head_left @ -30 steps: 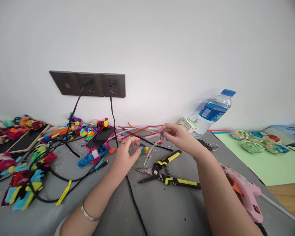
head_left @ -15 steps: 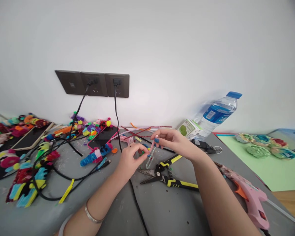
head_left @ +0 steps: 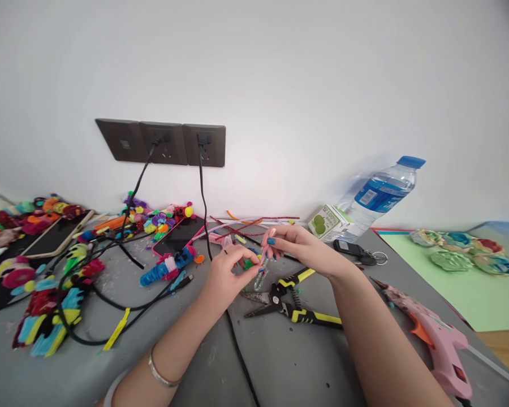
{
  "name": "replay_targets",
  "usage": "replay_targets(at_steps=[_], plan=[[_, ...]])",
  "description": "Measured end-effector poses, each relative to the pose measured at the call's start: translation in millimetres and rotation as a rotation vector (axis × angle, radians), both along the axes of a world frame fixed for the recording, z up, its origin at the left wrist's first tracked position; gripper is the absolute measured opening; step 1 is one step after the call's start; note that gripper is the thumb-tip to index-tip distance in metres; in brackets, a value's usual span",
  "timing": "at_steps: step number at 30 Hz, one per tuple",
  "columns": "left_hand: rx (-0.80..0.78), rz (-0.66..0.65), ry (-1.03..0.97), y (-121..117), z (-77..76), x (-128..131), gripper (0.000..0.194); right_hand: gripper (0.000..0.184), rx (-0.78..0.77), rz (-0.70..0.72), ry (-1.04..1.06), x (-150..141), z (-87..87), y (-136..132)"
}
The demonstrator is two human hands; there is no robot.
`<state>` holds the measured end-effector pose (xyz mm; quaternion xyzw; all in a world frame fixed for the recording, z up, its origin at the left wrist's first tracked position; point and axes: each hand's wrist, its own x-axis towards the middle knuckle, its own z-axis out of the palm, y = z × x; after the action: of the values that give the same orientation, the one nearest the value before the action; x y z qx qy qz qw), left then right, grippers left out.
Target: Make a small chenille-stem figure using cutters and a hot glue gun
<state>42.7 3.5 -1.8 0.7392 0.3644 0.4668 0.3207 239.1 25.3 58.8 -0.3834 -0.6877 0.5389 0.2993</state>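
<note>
Both hands meet over the middle of the grey table [head_left: 280, 362]. A short pink pipe cleaner [head_left: 264, 254] runs between their fingertips. My left hand [head_left: 231, 277] pinches its lower end with thumb and forefinger. My right hand [head_left: 294, 246], with blue-painted nails, grips the upper end, its fingers curled. Just below the fingertips is a pale, glittery strip [head_left: 261, 279]; whether it is joined to the pink piece I cannot tell. Yellow-and-black wire cutters [head_left: 275, 299] lie with spread jaws beneath my hands. Small coloured bits behind the fingers are partly hidden.
Pipe-cleaner figures [head_left: 46, 316] and a phone [head_left: 53, 234] crowd the left, among black cables [head_left: 85, 339]. A pink glue gun [head_left: 436, 339] lies right, near green paper [head_left: 453, 288]. A water bottle [head_left: 382, 195] leans on the wall beside a small carton [head_left: 327, 223] and a key fob [head_left: 352, 250].
The view has shifted slightly. My fingertips have drawn closer together on the pink pipe cleaner, the left hand moving a little right. Both hands keep their pinch.
</note>
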Motion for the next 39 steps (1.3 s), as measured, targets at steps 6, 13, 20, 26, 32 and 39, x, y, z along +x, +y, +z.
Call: replay_targets(at_steps=[6,13,20,26,32,39], plan=[[0.135,-0.007,-0.033,2,1.1,-1,0.006,0.029,-0.015,-0.001,0.036,-2,-0.8,0],[0.231,-0.043,0.090,-1,2.3,0,0.015,0.028,-0.027,0.024,0.019,-10,-4.5,-1],[0.164,-0.009,0.035,-5,3.4,1,0.012,0.026,-0.012,-0.005,0.047,-13,-7.4,0],[-0.354,0.049,-0.378,5,-3.7,0,0.013,0.027,0.039,-0.074,0.123,-6,-0.4,-1],[-0.638,0.144,-0.594,7,-4.0,2,0.030,0.028,0.061,-0.037,0.146,-7,-0.5,-2],[-0.662,0.143,-0.558,7,-3.0,2,0.035,0.029,0.062,-0.032,0.120,-4,-2.0,-1]])
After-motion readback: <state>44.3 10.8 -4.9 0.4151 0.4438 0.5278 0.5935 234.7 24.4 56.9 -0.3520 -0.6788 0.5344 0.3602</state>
